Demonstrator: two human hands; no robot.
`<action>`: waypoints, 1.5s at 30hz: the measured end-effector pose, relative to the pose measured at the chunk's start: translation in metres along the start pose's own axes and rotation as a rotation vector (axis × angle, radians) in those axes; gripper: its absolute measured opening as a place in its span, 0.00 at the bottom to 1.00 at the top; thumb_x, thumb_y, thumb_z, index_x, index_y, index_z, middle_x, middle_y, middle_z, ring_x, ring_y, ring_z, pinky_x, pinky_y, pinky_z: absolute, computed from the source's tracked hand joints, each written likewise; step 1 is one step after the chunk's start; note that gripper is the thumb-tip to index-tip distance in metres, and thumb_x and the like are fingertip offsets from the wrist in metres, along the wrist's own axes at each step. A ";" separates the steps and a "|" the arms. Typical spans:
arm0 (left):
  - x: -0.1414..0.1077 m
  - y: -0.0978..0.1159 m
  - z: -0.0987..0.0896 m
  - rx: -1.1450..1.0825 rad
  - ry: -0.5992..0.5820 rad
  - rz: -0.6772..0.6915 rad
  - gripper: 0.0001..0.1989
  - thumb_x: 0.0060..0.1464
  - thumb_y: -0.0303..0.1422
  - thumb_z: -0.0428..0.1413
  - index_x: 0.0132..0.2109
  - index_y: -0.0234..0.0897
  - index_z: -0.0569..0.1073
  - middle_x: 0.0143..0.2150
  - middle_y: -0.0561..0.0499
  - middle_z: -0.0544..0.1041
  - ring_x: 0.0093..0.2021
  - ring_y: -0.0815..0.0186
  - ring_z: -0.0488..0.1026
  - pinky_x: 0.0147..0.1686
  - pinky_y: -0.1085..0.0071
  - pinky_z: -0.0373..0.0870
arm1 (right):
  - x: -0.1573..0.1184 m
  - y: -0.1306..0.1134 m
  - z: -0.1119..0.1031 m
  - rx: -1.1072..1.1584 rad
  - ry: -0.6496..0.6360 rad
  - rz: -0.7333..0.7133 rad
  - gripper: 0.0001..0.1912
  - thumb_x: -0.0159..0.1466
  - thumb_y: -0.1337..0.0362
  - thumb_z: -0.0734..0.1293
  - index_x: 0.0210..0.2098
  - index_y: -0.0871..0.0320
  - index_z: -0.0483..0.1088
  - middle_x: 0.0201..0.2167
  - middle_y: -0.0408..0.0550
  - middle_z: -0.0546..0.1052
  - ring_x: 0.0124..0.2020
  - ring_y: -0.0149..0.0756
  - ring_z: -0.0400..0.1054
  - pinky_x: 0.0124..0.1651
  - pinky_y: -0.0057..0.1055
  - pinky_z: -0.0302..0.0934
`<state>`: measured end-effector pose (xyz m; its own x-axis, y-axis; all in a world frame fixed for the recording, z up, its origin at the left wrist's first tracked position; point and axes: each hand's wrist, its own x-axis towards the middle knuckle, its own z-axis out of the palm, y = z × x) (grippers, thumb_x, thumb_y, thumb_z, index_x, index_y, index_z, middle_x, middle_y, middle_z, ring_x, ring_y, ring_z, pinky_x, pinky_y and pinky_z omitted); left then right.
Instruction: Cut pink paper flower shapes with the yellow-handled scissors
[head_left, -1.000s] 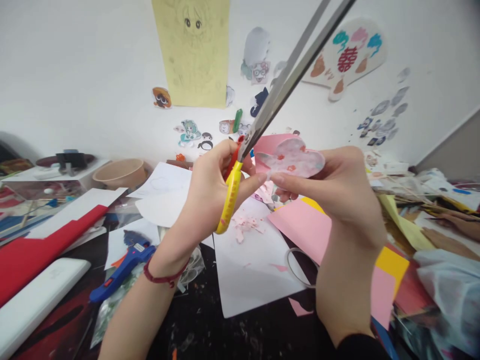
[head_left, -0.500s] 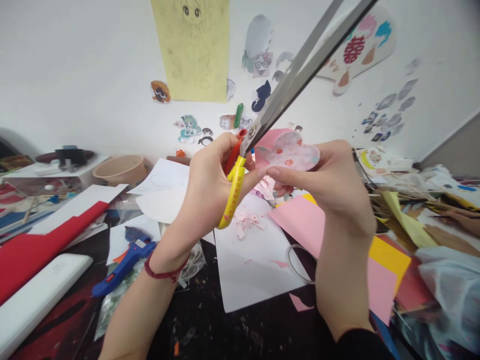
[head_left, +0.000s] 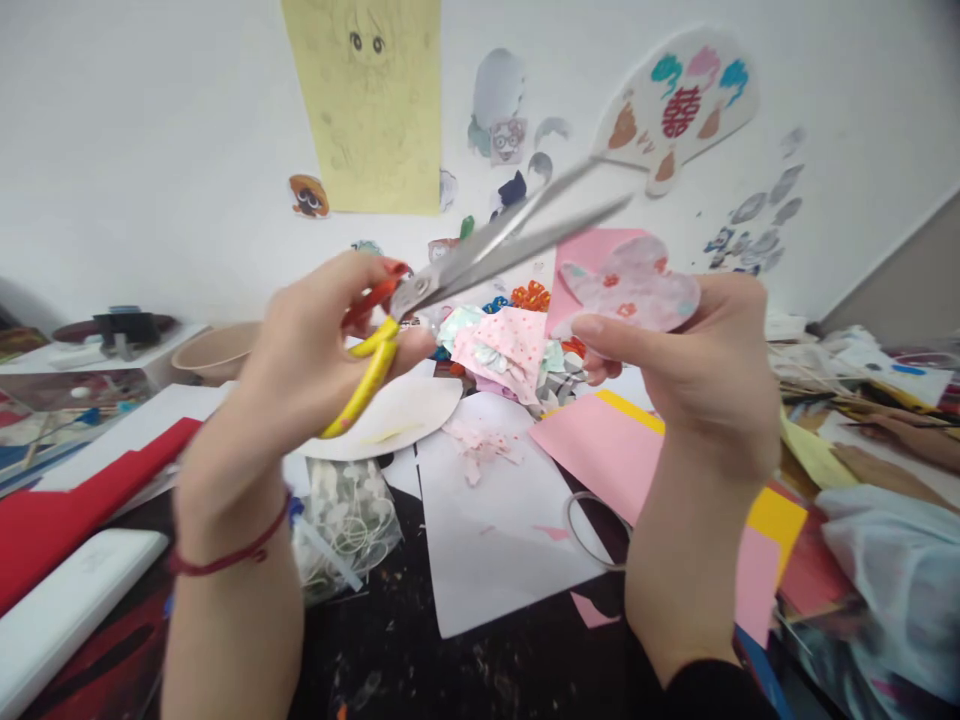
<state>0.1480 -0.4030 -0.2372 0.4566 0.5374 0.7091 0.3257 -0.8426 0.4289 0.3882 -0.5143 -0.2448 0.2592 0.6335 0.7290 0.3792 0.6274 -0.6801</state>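
My left hand [head_left: 322,340] is closed round the handles of a pair of scissors [head_left: 480,245], one handle yellow and one red. The blades stand apart and point up to the right. In my right hand [head_left: 697,370], thumb and fingers pinch a rounded, lobed piece of pink flowered fabric [head_left: 637,285] together with pink paper [head_left: 574,270] behind it. The blade tips are apart from the fabric, above and to its left. My right fingertips are partly hidden behind the piece.
White paper [head_left: 495,540] with pink scraps [head_left: 487,445] lies on the black table, beside pink sheets [head_left: 600,450] and a metal ring [head_left: 592,530]. Crumpled fabric [head_left: 502,350] is heaped behind. A plastic bag of cords [head_left: 352,520] lies left. Another person's hand [head_left: 911,440] shows at the right.
My left hand has drawn left and away with the scissors, whose blades now spread wider and tilt lower. My right hand has shifted slightly right, still pinching the fabric and paper.
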 end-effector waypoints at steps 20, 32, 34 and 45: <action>-0.008 0.004 -0.011 0.626 -0.406 0.070 0.26 0.53 0.58 0.56 0.47 0.43 0.78 0.30 0.53 0.75 0.25 0.66 0.66 0.28 0.69 0.55 | -0.006 -0.014 -0.011 -0.391 -0.246 -0.087 0.13 0.55 0.71 0.76 0.18 0.55 0.74 0.13 0.37 0.61 0.18 0.25 0.53 0.21 0.31 0.42; -0.008 0.003 -0.007 0.658 -0.397 0.103 0.17 0.53 0.52 0.60 0.37 0.44 0.76 0.24 0.54 0.72 0.22 0.68 0.59 0.25 0.70 0.54 | -0.009 -0.021 -0.008 -0.517 -0.261 -0.099 0.20 0.55 0.72 0.74 0.14 0.54 0.64 0.14 0.38 0.54 0.18 0.28 0.46 0.22 0.36 0.41; -0.007 0.004 -0.006 0.661 -0.394 0.114 0.17 0.51 0.52 0.61 0.33 0.43 0.74 0.21 0.55 0.69 0.21 0.69 0.56 0.23 0.70 0.52 | -0.009 -0.021 -0.008 -0.534 -0.254 -0.106 0.21 0.55 0.72 0.74 0.13 0.54 0.63 0.14 0.38 0.54 0.18 0.29 0.46 0.22 0.36 0.41; -0.007 0.009 -0.008 0.600 -0.429 0.101 0.10 0.52 0.41 0.59 0.30 0.42 0.68 0.20 0.55 0.64 0.21 0.69 0.53 0.25 0.69 0.52 | -0.013 -0.024 -0.009 -0.574 -0.237 -0.044 0.16 0.57 0.68 0.74 0.16 0.50 0.71 0.15 0.39 0.56 0.19 0.30 0.47 0.23 0.35 0.38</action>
<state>0.1414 -0.4141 -0.2340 0.7513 0.5281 0.3957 0.6049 -0.7909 -0.0929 0.3836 -0.5410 -0.2372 0.0526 0.7372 0.6736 0.8193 0.3538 -0.4512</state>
